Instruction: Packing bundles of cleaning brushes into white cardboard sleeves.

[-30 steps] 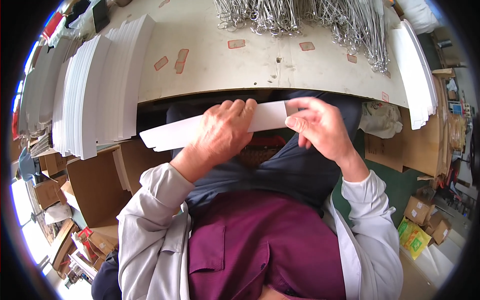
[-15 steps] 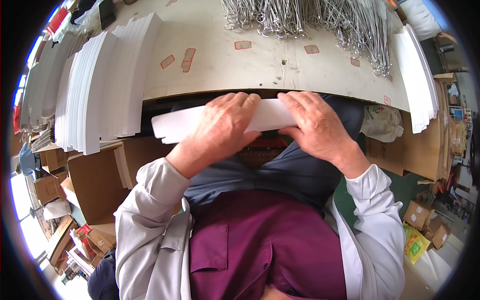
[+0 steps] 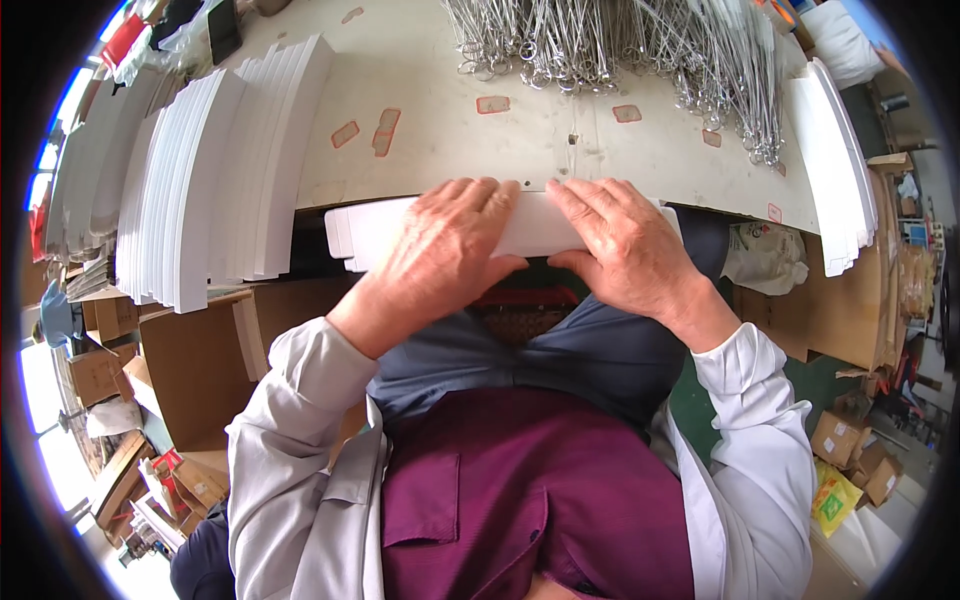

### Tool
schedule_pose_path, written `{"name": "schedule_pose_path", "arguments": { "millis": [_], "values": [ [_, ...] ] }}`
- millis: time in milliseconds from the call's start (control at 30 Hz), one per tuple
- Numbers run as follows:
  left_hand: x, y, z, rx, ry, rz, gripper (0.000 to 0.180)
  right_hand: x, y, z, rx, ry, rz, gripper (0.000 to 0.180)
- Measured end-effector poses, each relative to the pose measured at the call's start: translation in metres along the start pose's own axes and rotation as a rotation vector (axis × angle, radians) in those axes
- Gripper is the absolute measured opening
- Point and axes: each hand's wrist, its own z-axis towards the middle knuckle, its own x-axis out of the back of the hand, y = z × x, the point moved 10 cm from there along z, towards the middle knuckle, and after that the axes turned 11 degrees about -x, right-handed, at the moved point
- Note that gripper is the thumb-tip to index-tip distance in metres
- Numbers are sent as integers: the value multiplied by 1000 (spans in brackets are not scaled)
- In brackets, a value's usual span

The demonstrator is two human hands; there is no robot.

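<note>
A long, narrow white carton (image 3: 541,226) lies level along the table's front edge, above my lap. My left hand (image 3: 440,238) grips its left half, fingers over the far side and thumb on the near side. My right hand (image 3: 628,242) holds the right half the same way, its thumb pointing toward the left thumb. Flaps show at the carton's left end, and a short piece of the right end sticks out past my right hand. My palms and fingers hide much of the carton.
On the pale table (image 3: 430,150), white carton blanks (image 3: 185,190) stand stacked at left, with more white blanks (image 3: 828,165) at right. A pile of metal wire rods with ring ends (image 3: 610,50) lies at the back. A cardboard box (image 3: 200,370) sits lower left; a plastic bag (image 3: 765,260) hangs at right.
The white carton has gone from slanting to nearly level, and its right end now shows beyond my right hand. Both hands stay on it, almost in the same place.
</note>
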Motion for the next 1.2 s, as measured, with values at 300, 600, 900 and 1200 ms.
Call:
{"name": "schedule_pose_path", "arguments": {
  "millis": [300, 600, 900, 1200],
  "values": [
    [11, -45, 26, 16, 3, 99, 57, 0, 40, 38, -49, 108, 15, 56],
    [4, -65, 33, -1, 193, 80, 50, -20, 66, 48, -88, 120, 72, 50],
    [-15, -46, 8, 34, 141, 207, 67, -32, 43, 31, -56, 11, 18, 67],
    [-2, -79, -45, 156, 30, 418, 91, -27, 90, -2, -247, 56, -242, 87]
  ]
}}
